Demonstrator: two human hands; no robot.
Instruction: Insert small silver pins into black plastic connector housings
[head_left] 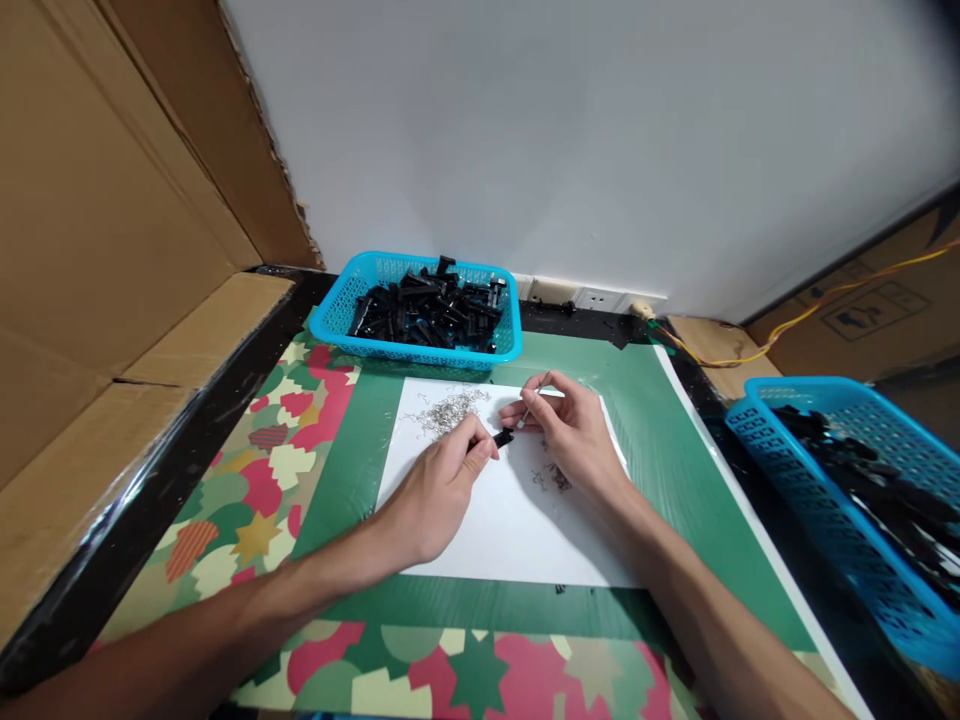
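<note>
My left hand (pixel 442 480) is closed round a small black part (pixel 503 438), whose end points right. Close by on the right, my right hand (pixel 566 425) pinches a thin metal tool (pixel 534 400), its lower end near the black part. Both hands are over a white sheet (pixel 495 530). A pile of small metal pieces (pixel 450 410) lies on the sheet behind my left hand. A smaller group of dark little pieces (pixel 556 478) lies beneath my right hand.
A blue basket (pixel 412 352) of black parts stands at the back against the wall. Another blue basket (pixel 832 540) with black parts is at the right. Cardboard (pixel 112 180) rises on the left. Yellow and red wires (pixel 787 335) run from a wall socket.
</note>
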